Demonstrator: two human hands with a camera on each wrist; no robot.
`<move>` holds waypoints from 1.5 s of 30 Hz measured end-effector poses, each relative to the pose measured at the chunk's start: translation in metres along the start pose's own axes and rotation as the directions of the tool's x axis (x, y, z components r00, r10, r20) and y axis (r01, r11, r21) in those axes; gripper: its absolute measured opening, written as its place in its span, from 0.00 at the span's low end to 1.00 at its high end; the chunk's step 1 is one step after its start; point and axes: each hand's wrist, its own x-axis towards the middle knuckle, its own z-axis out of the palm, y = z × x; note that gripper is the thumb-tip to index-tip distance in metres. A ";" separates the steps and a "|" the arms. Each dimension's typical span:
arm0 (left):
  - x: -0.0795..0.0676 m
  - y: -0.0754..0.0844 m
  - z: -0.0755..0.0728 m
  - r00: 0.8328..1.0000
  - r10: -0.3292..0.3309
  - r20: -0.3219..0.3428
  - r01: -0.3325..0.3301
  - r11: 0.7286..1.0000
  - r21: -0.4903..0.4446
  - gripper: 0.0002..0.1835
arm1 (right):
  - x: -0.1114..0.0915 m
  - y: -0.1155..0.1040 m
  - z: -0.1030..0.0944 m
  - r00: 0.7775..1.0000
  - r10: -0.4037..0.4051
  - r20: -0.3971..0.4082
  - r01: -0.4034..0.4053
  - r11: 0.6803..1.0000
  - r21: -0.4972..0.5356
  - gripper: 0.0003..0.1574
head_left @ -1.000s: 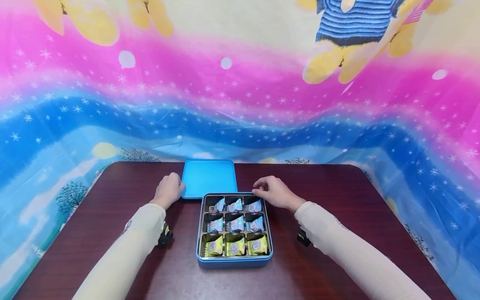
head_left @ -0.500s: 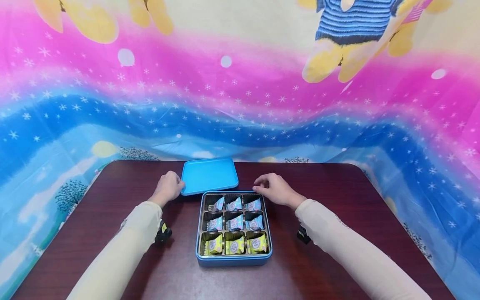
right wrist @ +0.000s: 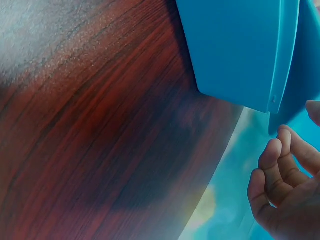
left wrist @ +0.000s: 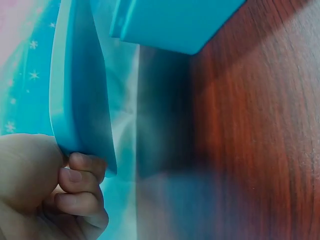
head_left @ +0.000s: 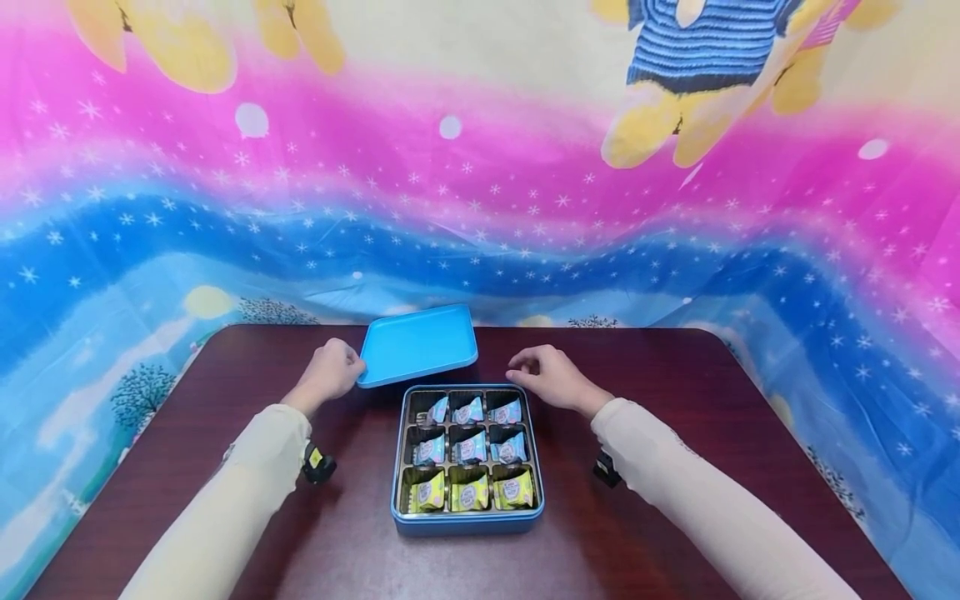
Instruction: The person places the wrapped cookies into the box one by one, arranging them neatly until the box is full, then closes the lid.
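My left hand (head_left: 330, 371) pinches the left corner of a blue tin lid (head_left: 417, 343), thumb on one side and curled fingers on the other in the left wrist view. The lid is raised off the table and tilted, its right side higher. In front of it stands the open blue tin (head_left: 468, 523), a divided insert inside. Blue-wrapped candies (head_left: 470, 447) sit in the back and middle rows, yellow-green wrapped candies (head_left: 469, 493) in the front row. My right hand (head_left: 553, 379) is by the tin's back right corner, fingers loosely bent and holding nothing; whether it touches the rim I cannot tell.
The dark red-brown wooden table (head_left: 675, 400) has rounded back corners. A printed cloth (head_left: 480, 208) with pink and blue bands hangs close behind and along both sides. A black wrist camera (head_left: 318, 463) is strapped under the left cuff.
The lid, lying flat a second ago, has tilted up and shifted slightly left and back with the left hand. The right hand and tin stay nearly in place.
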 end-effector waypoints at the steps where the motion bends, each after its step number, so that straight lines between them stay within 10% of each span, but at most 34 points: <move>1: -0.001 0.001 -0.001 1.000 -0.002 0.003 0.002 1.000 -0.003 0.21 | 0.000 0.000 0.000 1.000 0.002 -0.004 -0.002 1.000 0.003 0.20; 19: -0.024 0.036 -0.011 0.996 0.067 -0.058 -0.068 0.998 -0.014 0.15 | -0.003 -0.005 -0.006 0.994 -0.034 -0.104 0.046 0.993 0.110 0.19; 30: -0.039 0.060 -0.006 0.984 0.144 -0.108 -0.149 0.988 -0.038 0.13 | -0.003 -0.018 -0.005 0.974 0.166 -0.154 -0.102 0.930 0.353 0.30; 45: -0.058 0.074 0.003 0.969 0.185 -0.164 -0.206 0.972 -0.117 0.12 | -0.017 -0.019 -0.015 0.968 0.239 -0.078 -0.191 0.901 0.390 0.27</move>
